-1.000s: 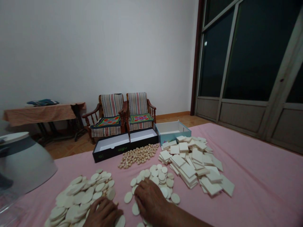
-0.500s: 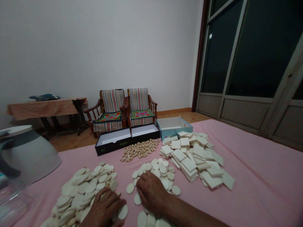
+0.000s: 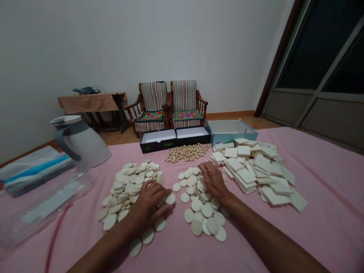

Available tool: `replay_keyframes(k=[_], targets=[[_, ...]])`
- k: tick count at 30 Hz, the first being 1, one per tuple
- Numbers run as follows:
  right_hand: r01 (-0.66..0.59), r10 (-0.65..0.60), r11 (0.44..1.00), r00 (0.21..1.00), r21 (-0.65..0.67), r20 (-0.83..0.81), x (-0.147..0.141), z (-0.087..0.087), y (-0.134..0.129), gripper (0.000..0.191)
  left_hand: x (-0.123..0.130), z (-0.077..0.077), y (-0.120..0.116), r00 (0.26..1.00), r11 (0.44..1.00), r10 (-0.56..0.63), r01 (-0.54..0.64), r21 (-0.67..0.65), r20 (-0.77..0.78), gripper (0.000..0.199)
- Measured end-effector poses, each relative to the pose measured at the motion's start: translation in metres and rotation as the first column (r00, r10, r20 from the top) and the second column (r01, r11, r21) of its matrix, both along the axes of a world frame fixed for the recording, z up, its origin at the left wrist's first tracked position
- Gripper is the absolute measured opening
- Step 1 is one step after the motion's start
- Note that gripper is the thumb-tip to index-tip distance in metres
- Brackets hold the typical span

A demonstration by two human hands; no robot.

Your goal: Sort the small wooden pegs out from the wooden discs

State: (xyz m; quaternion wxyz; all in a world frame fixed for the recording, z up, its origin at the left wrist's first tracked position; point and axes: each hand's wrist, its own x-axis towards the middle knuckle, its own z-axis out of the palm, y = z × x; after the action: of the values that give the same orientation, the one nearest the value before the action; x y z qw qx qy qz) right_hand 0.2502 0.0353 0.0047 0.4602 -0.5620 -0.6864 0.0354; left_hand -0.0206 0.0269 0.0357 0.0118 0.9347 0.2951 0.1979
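My left hand (image 3: 152, 203) rests at the right side of a large pile of pale round discs (image 3: 129, 184), its fingers apart and curved over some of them. One disc (image 3: 170, 198) lies at its fingertips. My right hand (image 3: 213, 180) lies along the right edge of a second pile of round discs (image 3: 206, 214), its fingers bent against the discs; whether it grips any is hidden. To the right of this hand is a heap of pale square tiles (image 3: 263, 170). Small wooden beads (image 3: 187, 152) are spread beyond the second pile.
Two black trays (image 3: 159, 146) and a light blue box (image 3: 233, 136) stand at the far edge of the pink cloth (image 3: 176, 250). On the left are a grey jug (image 3: 91, 146), a clear plastic package (image 3: 57, 201) and a blue-and-white packet (image 3: 36, 170). Two chairs stand beyond.
The view has shifted, showing more of the cloth's near and left parts. My right hand has moved to the right edge of its disc pile, uncovering discs. My left hand stays by its pile.
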Motion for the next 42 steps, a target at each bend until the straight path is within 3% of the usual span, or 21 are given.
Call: replay_keyframes(k=[5,10,15,20,26,30,35,38,42], targets=[[0.002,-0.002,1.0,1.0,-0.005,0.029,0.002,-0.007,0.002,0.029,0.028,0.014,0.006,0.999,0.998,-0.039,0.04,-0.04,0.018,0.026],[-0.002,0.002,1.0,0.998,-0.005,0.069,0.003,-0.005,0.0,0.028,0.053,0.013,0.016,0.991,0.999,-0.046,0.044,0.02,0.124,0.038],[-0.005,0.006,1.0,0.997,-0.023,0.072,0.003,-0.009,0.001,0.027,0.032,0.011,0.028,0.994,1.0,0.007,-0.006,-0.004,0.113,0.023],[-0.023,0.026,0.999,0.997,-0.035,0.074,0.001,-0.012,0.002,0.026,0.003,0.013,0.04,0.997,0.993,0.051,-0.056,-0.105,-0.049,0.019],[-0.045,0.048,0.998,0.996,-0.035,0.074,0.001,-0.012,0.0,0.022,0.011,0.015,0.044,0.977,0.993,-0.022,-0.004,-0.121,-0.21,0.024],[-0.059,0.061,0.998,0.995,-0.035,0.076,0.001,-0.014,0.0,0.019,0.023,0.011,0.045,0.951,0.99,0.059,-0.095,-0.105,-0.303,0.014],[-0.064,0.067,0.997,0.996,-0.048,0.063,0.001,-0.014,0.0,0.016,0.036,0.011,0.055,0.942,0.983,0.148,-0.173,-0.06,-0.302,0.012],[-0.06,0.063,0.997,0.996,-0.053,0.061,0.001,-0.013,0.0,0.016,0.045,0.021,0.072,0.944,0.969,0.231,-0.244,-0.027,-0.238,0.013],[-0.062,0.065,0.997,0.995,-0.047,0.069,0.001,-0.013,-0.001,0.015,0.05,0.036,0.096,0.932,0.934,0.356,-0.353,0.045,-0.074,0.029]])
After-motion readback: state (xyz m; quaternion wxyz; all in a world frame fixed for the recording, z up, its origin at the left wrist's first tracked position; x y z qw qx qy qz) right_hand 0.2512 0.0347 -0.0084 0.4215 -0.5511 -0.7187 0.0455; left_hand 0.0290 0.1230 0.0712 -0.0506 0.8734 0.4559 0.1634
